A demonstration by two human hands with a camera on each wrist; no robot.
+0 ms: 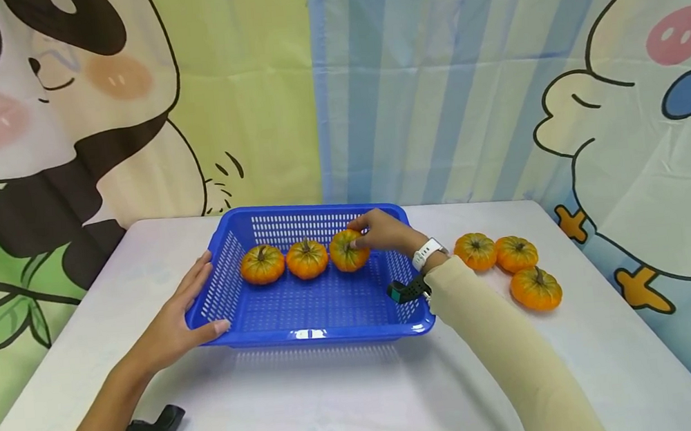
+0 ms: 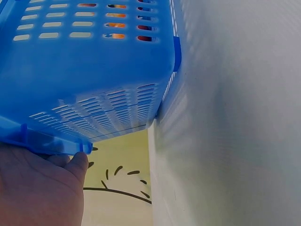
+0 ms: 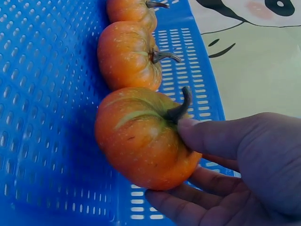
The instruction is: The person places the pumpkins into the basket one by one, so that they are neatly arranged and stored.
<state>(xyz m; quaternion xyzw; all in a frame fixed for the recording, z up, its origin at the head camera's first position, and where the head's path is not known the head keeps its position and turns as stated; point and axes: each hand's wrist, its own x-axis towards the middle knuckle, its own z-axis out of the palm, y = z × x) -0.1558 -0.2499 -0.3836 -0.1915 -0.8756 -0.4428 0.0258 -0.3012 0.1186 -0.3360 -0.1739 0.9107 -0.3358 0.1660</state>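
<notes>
In the head view a blue plastic basket [image 1: 330, 314] stands on the table. My right hand [image 1: 387, 231] holds a small orange pumpkin [image 1: 347, 251] inside the basket, near its back right. The right wrist view shows the thumb beside this pumpkin's [image 3: 146, 141] stem and the fingers along its side. Two more pumpkins, one in the middle [image 1: 307, 259] and one at the left [image 1: 262, 264], sit in a row with it. My left hand [image 1: 171, 326] touches the basket's left side and rim with its fingers extended, the thumb at the front left corner.
Right of the basket, three pumpkins lie close together on the table: one at the left [image 1: 476, 252], one behind [image 1: 516, 253] and one in front [image 1: 536, 289]. The white table [image 1: 339, 410] meets a cartoon-printed curtain [image 1: 260, 112] at the back.
</notes>
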